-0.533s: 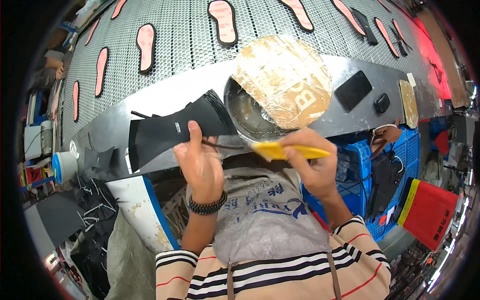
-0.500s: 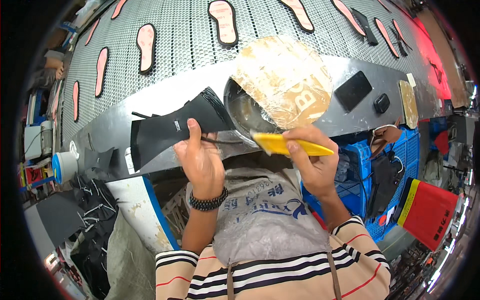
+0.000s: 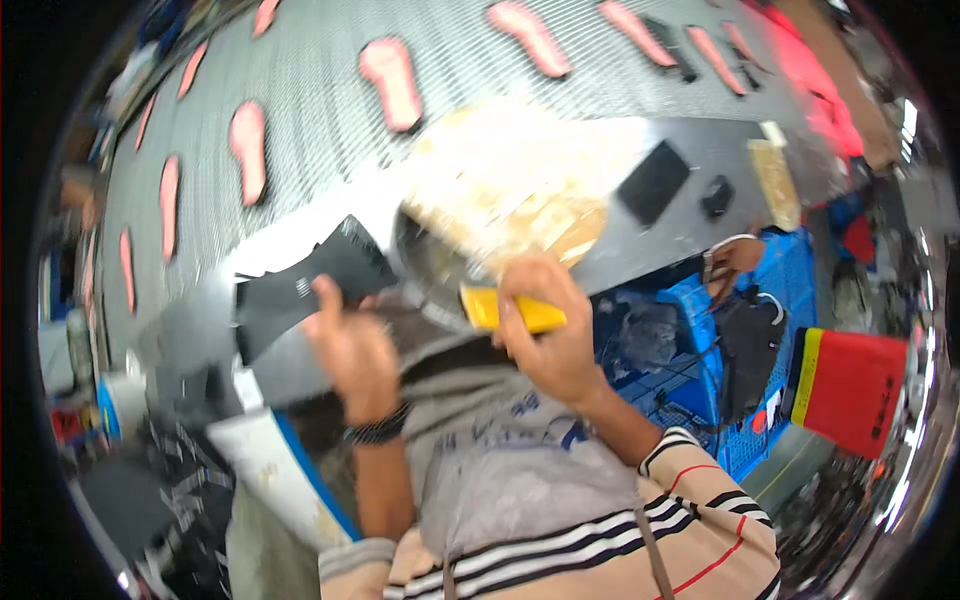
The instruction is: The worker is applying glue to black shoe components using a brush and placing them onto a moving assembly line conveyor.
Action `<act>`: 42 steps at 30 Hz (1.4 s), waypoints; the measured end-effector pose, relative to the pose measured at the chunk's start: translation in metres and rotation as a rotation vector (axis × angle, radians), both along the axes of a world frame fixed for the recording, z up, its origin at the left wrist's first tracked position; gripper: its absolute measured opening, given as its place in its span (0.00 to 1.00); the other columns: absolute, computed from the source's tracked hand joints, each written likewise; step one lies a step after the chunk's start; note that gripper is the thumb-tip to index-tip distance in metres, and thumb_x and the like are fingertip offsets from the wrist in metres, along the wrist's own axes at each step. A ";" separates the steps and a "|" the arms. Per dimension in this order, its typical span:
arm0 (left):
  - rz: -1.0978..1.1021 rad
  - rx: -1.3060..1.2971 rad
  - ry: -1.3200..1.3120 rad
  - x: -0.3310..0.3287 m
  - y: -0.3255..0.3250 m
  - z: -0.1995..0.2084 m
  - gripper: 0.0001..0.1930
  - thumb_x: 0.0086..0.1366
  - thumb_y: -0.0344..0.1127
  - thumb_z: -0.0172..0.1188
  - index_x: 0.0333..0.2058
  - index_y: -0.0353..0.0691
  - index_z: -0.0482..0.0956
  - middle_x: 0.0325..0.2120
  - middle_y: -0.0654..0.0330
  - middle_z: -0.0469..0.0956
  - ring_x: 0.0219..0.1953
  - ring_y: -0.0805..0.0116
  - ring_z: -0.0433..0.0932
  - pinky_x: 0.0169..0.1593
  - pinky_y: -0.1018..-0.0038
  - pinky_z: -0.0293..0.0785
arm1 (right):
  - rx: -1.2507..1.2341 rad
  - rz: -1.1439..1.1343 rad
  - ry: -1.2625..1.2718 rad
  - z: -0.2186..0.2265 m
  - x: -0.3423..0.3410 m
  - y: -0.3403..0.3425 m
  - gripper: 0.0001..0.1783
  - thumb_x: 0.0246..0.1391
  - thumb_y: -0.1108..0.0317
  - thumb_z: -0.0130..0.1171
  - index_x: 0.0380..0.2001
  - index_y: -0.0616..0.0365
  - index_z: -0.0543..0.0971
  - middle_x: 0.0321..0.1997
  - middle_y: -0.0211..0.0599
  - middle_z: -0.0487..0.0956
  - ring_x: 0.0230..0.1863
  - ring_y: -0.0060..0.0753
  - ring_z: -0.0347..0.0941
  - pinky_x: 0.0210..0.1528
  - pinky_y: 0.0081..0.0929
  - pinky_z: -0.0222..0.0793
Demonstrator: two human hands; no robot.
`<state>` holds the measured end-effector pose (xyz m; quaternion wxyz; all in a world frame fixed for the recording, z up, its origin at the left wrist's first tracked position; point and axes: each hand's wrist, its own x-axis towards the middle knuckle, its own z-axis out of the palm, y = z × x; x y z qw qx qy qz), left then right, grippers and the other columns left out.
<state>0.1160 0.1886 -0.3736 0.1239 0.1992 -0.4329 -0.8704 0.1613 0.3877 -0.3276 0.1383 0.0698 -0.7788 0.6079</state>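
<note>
My left hand point(image 3: 355, 355), smeared by motion, holds a black sheet-like shoe upper piece point(image 3: 300, 290) above the metal table edge, its thumb on top. My right hand point(image 3: 550, 325) grips a flat yellow-handled brush point(image 3: 484, 307), closed around the handle. The brush's front end is at the near rim of a metal bowl point(image 3: 412, 240); its tip is too blurred to make out. Over much of the bowl lies a round cardboard lid point(image 3: 500, 180) smeared with pale residue. My right fingers overlap the lid's near edge.
Pink insoles with dark borders point(image 3: 392, 85) lie across a mesh surface point(image 3: 310, 50) beyond the table. A black phone point(image 3: 654, 183) and a small black case point(image 3: 717, 197) rest at right. Below them stands a blue crate point(image 3: 690, 385) beside a red-yellow bag point(image 3: 850, 390). A bucket point(image 3: 120, 400) is at left.
The whole view has turned and blurred. My right hand with the brush has shifted left and now overlaps the lid's near edge. My left hand still holds the black piece.
</note>
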 end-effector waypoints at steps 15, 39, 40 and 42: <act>-0.753 -0.574 0.348 -0.269 0.140 0.036 0.26 0.65 0.34 0.55 0.62 0.37 0.69 0.63 0.52 0.66 0.63 0.56 0.69 0.68 0.64 0.61 | -0.226 -0.239 -0.012 0.033 0.040 0.077 0.06 0.57 0.82 0.55 0.38 0.64 0.76 0.44 0.45 0.73 0.34 0.25 0.76 0.28 0.19 0.79; 0.120 -2.319 -0.451 0.029 -0.196 -0.034 0.14 0.61 0.34 0.55 0.46 0.39 0.75 0.52 0.48 0.73 0.56 0.47 0.69 0.57 0.52 0.65 | -0.457 -0.033 -0.084 0.027 0.029 0.042 0.06 0.56 0.73 0.57 0.34 0.64 0.74 0.39 0.43 0.72 0.32 0.26 0.72 0.18 0.16 0.72; 0.066 -2.221 -0.386 0.035 -0.177 -0.032 0.14 0.62 0.33 0.56 0.47 0.38 0.74 0.53 0.49 0.73 0.58 0.47 0.68 0.57 0.52 0.66 | -0.467 -0.012 -0.080 0.027 0.033 0.031 0.05 0.56 0.73 0.57 0.34 0.64 0.74 0.40 0.43 0.72 0.30 0.25 0.72 0.18 0.16 0.72; 0.004 -2.097 -0.290 0.055 -0.150 -0.024 0.14 0.62 0.33 0.56 0.47 0.37 0.74 0.54 0.49 0.73 0.59 0.47 0.68 0.56 0.52 0.66 | -0.451 -0.016 -0.065 0.027 0.039 0.019 0.05 0.56 0.74 0.57 0.34 0.64 0.74 0.40 0.43 0.72 0.28 0.24 0.72 0.18 0.16 0.72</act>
